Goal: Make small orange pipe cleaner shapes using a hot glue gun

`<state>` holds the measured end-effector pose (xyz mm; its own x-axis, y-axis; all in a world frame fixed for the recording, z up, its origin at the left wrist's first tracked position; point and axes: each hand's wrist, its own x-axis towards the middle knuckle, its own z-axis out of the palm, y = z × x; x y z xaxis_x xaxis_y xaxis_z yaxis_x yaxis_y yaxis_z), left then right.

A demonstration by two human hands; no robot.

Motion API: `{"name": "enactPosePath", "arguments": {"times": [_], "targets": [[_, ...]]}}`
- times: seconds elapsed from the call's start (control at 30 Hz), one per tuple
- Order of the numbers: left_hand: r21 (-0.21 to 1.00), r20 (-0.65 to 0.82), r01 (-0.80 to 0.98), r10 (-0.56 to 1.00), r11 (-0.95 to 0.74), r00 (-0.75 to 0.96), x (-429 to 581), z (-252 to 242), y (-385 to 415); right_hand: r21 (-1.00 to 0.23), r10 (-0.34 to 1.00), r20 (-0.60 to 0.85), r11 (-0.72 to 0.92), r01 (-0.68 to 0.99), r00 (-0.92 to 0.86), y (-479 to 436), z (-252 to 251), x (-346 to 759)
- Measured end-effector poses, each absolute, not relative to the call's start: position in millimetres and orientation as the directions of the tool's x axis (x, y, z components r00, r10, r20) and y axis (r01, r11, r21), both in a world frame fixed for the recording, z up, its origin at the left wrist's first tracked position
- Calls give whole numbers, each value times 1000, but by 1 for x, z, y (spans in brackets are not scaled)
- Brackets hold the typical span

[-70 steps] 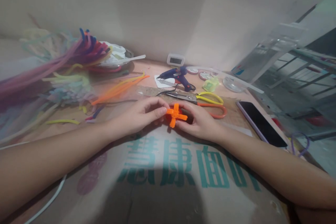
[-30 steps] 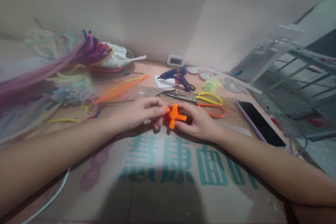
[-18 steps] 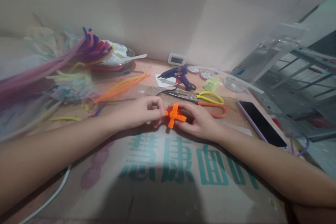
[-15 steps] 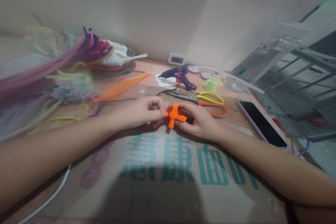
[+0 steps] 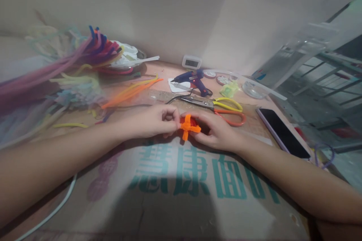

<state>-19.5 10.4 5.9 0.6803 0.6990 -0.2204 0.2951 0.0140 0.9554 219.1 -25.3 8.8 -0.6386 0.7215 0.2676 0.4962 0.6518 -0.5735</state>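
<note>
An orange fuzzy pipe-cleaner piece, shaped like a cross with several short arms, sits between my hands over the printed cardboard. Behind it a red round part shows, mostly covered. My left hand pinches the tip of the cross's left arm between thumb and forefinger. From the other side my right hand holds the piece, its thumb below and fingers curled behind. How far those fingers reach around the red part is hidden.
Scissors with yellow and orange handles lie just beyond my hands, with a blue glue gun behind them. Bundles of coloured pipe cleaners fill the left. A phone lies at the right, and a small digital display stands against the wall.
The orange piece has tilted slightly, its upper arm now looking broader and more of the red part showing on the right. Both hands keep their hold almost in place.
</note>
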Motion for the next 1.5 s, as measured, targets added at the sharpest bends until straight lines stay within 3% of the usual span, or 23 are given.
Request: {"name": "enactPosePath", "arguments": {"times": [0.2, 0.4, 0.57, 0.7, 1.5], "targets": [[958, -202, 288, 665, -20, 719, -20, -1, 11, -499, 677, 296, 711, 496, -673, -26, 14, 217], [964, -192, 266, 674, -7, 714, -20, 0, 9, -515, 687, 301, 701, 493, -662, -26, 13, 217], [983, -183, 120, 692, 139, 699, -19, -1, 9, -595, 755, 294, 624, 506, -586, -24, 8, 219], [986, -137, 30, 697, 164, 704, -19, -4, 10, -589, 767, 342, 625, 512, -542, -23, 6, 220], [990, -110, 144, 698, 10, 707, -19, -5, 11, -576, 739, 362, 656, 488, -568, -23, 3, 220]]}}
